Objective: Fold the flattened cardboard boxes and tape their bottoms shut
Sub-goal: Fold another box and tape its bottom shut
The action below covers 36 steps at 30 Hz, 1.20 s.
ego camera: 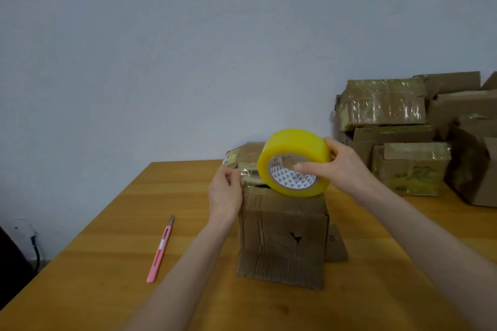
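Worn cardboard box (282, 233) stands mid-surface, light, soft-walled. Left hand (225, 193) pinches the tape end, prob. at its top-left edge; right hand (340, 166) grips yellow tape roll (294, 162) w/ thumb in core.

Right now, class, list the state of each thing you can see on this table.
Cardboard box, standing folded, top partly taped.
Tape roll, on the box, held by the right hand.
Tape end, pinched by the left hand at the box's edge.
Pink knife, lying untouched on the table.
Stacked boxes, taped.
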Motion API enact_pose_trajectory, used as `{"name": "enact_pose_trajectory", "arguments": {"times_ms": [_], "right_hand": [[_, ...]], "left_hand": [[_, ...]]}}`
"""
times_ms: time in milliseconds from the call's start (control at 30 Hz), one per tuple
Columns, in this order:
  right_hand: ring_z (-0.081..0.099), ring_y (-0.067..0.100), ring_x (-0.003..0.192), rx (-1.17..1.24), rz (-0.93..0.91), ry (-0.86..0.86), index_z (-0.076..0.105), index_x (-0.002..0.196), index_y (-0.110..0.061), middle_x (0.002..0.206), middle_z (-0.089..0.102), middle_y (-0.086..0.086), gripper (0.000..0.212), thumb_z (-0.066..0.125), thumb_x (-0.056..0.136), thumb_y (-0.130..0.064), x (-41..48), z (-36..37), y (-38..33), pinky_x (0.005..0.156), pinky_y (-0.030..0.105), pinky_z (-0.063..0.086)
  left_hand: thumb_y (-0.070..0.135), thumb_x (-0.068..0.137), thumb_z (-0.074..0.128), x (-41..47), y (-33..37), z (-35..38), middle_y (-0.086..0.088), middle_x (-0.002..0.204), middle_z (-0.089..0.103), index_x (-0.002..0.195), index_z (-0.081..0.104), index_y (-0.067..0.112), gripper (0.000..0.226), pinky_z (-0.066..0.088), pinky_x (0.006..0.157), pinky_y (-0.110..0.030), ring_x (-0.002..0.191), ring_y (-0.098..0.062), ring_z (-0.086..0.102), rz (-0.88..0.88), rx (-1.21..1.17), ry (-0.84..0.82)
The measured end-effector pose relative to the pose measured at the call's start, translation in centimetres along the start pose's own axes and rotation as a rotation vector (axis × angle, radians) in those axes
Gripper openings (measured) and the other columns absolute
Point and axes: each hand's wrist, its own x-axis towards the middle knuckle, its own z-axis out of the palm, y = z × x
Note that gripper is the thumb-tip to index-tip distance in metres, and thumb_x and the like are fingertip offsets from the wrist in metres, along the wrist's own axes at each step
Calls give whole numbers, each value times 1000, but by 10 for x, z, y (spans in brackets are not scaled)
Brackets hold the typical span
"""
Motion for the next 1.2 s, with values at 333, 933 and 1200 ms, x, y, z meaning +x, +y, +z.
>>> {"name": "enact_pose_trajectory", "arguments": {"times_ms": [333,933,1200], "right_hand": [[65,22,97,463,123,119,61,105,-26,101,69,1,57,77,53,-44,-17,17,22,83,41,54],[65,13,85,81,2,-16,59,105,-22,93,68,-3,55,77,60,-48,-1,0,4,68,26,50],[58,16,74,-330,-113,-86,52,90,-25,81,60,-1,28,72,72,-35,9,-10,-8,62,34,49]], "left_hand": [[20,102,35,-3,7,21,0,84,53,94,45,10,16,31,67,-31,79,-19,47,82,196,12],[17,102,34,-2,-9,17,6,80,69,96,44,12,12,43,73,-37,68,-11,51,223,327,81],[13,101,34,6,-16,4,-2,78,63,85,44,13,19,52,68,-37,78,-20,66,-86,26,122]]}}
